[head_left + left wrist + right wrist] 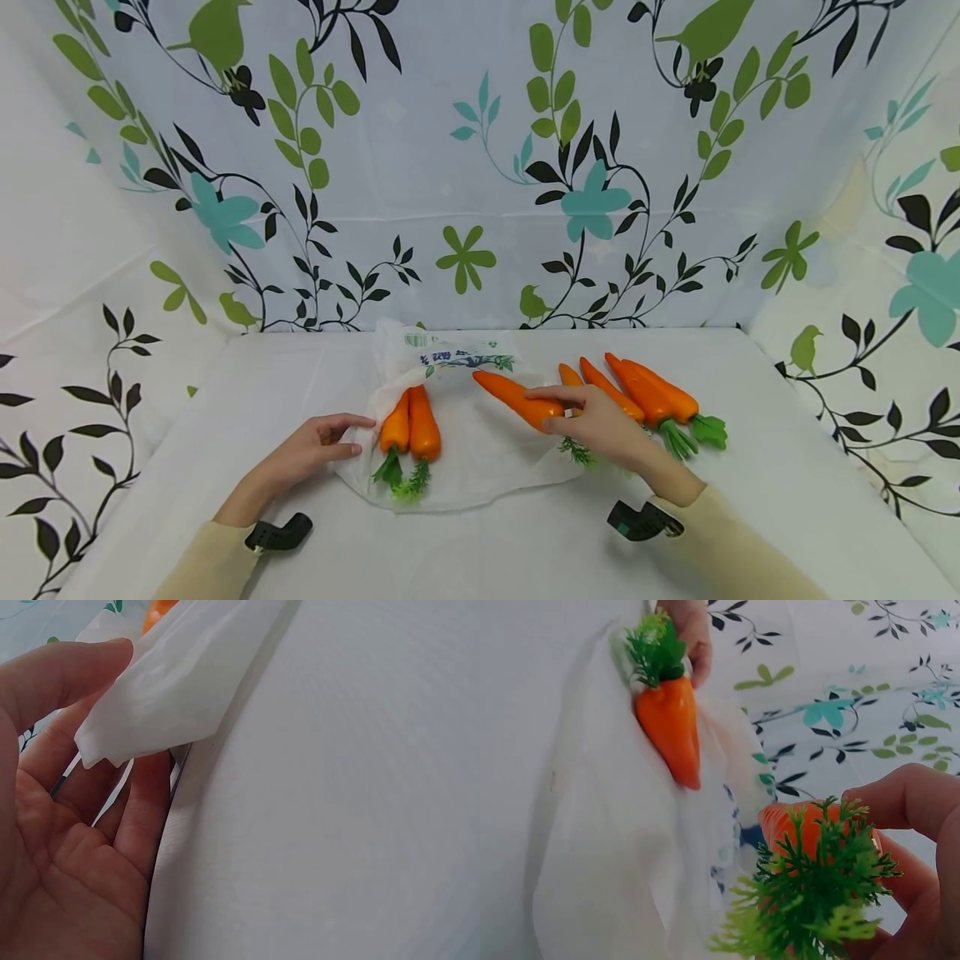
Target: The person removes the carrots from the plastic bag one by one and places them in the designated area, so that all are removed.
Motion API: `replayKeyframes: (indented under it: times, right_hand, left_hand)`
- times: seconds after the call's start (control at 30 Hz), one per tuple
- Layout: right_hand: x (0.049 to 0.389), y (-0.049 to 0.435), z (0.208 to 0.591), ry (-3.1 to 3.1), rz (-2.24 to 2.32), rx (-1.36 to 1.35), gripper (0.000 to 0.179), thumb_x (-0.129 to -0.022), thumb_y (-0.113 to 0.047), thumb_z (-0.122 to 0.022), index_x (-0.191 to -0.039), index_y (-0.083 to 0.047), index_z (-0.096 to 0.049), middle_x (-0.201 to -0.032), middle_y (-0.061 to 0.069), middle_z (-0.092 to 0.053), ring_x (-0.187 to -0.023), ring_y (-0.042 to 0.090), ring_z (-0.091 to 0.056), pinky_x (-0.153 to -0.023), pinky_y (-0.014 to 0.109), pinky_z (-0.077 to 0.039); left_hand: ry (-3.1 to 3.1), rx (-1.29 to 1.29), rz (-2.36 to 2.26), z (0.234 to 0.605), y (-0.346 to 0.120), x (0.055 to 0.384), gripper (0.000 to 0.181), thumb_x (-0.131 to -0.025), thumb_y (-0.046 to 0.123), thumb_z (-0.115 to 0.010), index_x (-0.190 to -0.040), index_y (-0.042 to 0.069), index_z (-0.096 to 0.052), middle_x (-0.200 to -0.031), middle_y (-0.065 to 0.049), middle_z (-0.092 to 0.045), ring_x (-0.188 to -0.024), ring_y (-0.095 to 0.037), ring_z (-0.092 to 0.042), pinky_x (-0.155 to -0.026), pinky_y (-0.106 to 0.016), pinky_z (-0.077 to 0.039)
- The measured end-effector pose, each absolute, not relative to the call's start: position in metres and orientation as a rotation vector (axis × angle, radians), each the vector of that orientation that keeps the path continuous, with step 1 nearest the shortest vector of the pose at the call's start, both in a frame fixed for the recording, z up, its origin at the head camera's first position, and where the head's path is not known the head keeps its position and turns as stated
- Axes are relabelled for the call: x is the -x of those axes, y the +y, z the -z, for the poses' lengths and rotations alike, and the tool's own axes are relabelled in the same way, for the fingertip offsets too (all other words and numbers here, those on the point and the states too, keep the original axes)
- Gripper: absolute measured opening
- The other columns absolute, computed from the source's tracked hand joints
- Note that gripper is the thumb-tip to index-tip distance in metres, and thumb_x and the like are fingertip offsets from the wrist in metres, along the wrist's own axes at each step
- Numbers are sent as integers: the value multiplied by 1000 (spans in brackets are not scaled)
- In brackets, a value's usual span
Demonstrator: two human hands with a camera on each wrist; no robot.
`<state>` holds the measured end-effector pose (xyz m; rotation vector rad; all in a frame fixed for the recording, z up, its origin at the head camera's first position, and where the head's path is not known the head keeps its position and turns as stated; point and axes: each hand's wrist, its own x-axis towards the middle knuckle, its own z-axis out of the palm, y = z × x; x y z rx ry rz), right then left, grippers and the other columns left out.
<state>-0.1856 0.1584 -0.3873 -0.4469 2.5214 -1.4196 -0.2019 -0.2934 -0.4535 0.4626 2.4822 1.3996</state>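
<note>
My right hand grips an orange toy carrot near its thick end. Its tip points up and left over a white plastic bag, and feathery green leaves stick out below the fingers in the right wrist view. Two more toy carrots lie side by side at the bag's left part, leaves towards me. At the bag's left edge is my left hand; in the left wrist view a raised flap of the bag lies between its thumb and curved fingers.
Several other toy carrots lie in a row to the right, partly behind the right hand. Printed text and a leafy picture mark the bag's far end. Behind the white table hangs a patterned curtain.
</note>
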Motion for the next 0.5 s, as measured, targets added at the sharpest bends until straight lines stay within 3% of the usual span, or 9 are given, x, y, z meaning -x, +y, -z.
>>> replayKeyframes:
  times: [0.17, 0.43, 0.5]
  right_hand:
    - [185, 179, 382, 2523, 1460, 425, 38, -90, -21, -69, -128, -27, -69, -135, 7, -59, -120, 30, -49, -88, 37, -46]
    - [182, 215, 374, 2473, 1575, 421, 41, -94, -17, -66, -135, -13, -64, -153, 18, -38, -133, 40, -39, -85, 26, -49]
    - [182, 224, 373, 2478, 1587, 434, 42, -95, -16, -65, -136, -10, -62, -153, 20, -38, -130, 42, -42, -85, 24, -49]
  left_hand:
    - [2480, -459, -1409, 454, -293, 202, 36, -91, 21, -72, -126, 13, -68, -136, -11, -57, -114, -28, -45, -95, -28, -38]
    - [2474, -460, -1420, 454, -293, 202, 36, -91, 20, -72, -126, 12, -68, -135, -11, -57, -112, -27, -45, -94, -27, -38]
    - [2471, -464, -1423, 454, -293, 203, 36, -91, 20, -72, -126, 12, -68, -135, -12, -57, -112, -27, -45, -94, -27, -38]
